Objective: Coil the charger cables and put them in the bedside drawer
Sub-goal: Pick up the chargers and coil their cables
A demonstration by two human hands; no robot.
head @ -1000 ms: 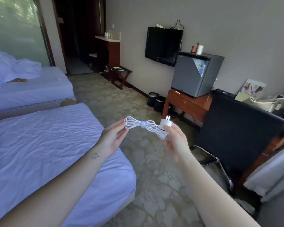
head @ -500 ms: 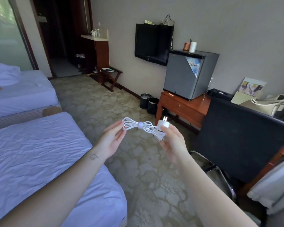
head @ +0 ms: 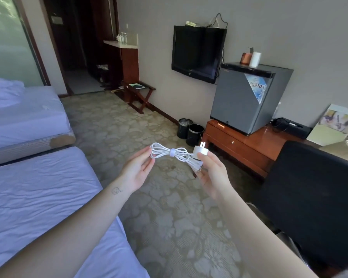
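Observation:
A white charger cable (head: 165,152), coiled and bound at its middle by a pale strap, hangs in the air between both hands above the carpet. My left hand (head: 138,170) holds the coil's left loop between thumb and fingertips. My right hand (head: 211,172) grips the white plug adapter (head: 200,150) at the coil's right end, prongs pointing up, with the cable's connector ends lying across its fingers. No bedside drawer is in view.
A bed with white sheets (head: 38,197) lies at my left, a second bed (head: 24,115) beyond it. A black chair back (head: 309,197) stands at my right. A wooden cabinet (head: 239,145) carries a grey mini fridge (head: 247,99); two black bins (head: 190,130) stand beside it. Patterned carpet runs ahead.
The view has turned to the right, so the beds slide left in frame. Both hands keep the same hold on the coiled cable and stay at about the same place.

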